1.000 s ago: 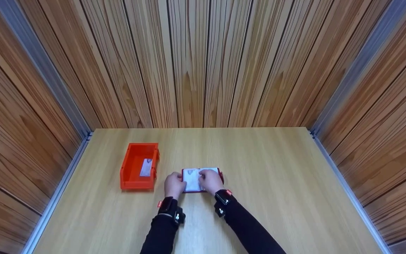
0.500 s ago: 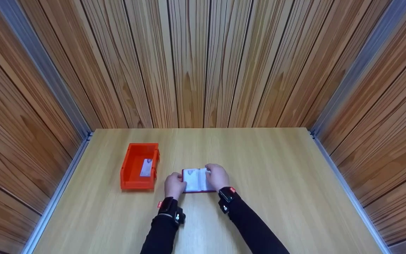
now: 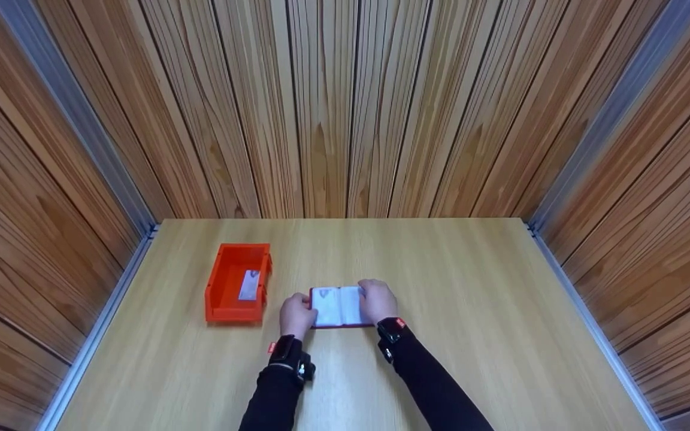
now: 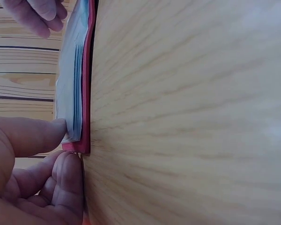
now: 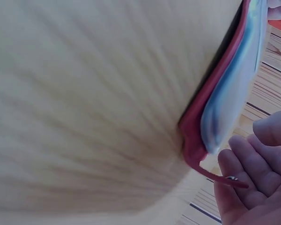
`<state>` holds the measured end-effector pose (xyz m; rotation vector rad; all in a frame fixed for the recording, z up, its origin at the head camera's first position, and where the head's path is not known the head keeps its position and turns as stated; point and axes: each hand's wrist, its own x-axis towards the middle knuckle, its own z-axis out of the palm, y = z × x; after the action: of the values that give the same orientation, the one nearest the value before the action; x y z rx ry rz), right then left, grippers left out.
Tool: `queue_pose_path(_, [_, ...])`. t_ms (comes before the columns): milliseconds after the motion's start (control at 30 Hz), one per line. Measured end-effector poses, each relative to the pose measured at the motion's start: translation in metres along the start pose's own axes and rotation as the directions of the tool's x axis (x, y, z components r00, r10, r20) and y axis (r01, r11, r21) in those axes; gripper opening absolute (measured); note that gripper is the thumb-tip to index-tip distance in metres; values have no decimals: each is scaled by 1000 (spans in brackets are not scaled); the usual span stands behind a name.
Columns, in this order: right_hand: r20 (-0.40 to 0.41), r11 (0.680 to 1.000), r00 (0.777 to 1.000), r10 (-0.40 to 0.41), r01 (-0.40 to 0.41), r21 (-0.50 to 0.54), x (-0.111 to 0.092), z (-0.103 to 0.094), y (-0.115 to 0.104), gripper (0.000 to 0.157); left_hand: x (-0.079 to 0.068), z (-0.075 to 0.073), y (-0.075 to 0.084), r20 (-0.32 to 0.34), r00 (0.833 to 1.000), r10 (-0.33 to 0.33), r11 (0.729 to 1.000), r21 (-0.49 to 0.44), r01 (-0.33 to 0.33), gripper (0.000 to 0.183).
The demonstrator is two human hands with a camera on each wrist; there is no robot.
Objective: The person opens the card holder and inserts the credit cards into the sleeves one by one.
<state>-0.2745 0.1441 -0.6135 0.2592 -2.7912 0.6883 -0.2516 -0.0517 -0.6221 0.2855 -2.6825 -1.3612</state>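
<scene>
A red card holder with clear plastic sleeves lies spread open on the table. My left hand pinches its left edge, the thumb on the sleeves and the fingers against the red cover. My right hand is at the holder's right end. In the right wrist view, its fingers are loosely bent beside the red strap, which bears a metal snap, and the thumb stands apart from them. Whether those fingers touch the strap, I cannot tell.
An orange-red bin stands on the table to the left of the hands. Inside it lies a whitish card. Wood-plank walls enclose the table at the back and sides.
My right hand has moved to the right, off the middle of the card holder to its right end, uncovering the right-hand sleeve. The left hand has stayed in place.
</scene>
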Motion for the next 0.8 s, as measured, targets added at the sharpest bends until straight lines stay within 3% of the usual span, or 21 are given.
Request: queue_pose_path(800, [9,994,996,-86,86,-69,-7,3,3,18,-1,-2,-1,-6,1000,21,999,-29,-21,26])
